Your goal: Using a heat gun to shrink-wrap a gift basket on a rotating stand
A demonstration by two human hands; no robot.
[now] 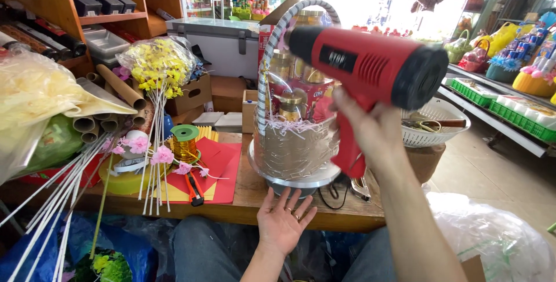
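Your right hand clenched the heat gun beside the wrapped basket; your left hand lay released, palm up, at the surface's front edge. Even passes would suit.

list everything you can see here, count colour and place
heat gun: one, red and black, raised before the basket
gift basket: one, brown, wrapped in clear film, on a round stand at table centre
jars: several, gold-lidded, inside the basket
ribbon spool: one, gold with green top, on red paper
red paper: a few sheets, on the table, left of the basket
yellow flowers: one wrapped bunch, left
cardboard tubes: several, brown, far left
white basket: one, right of table
left hand: open, palm up, below the table edge
right hand: grips the heat gun
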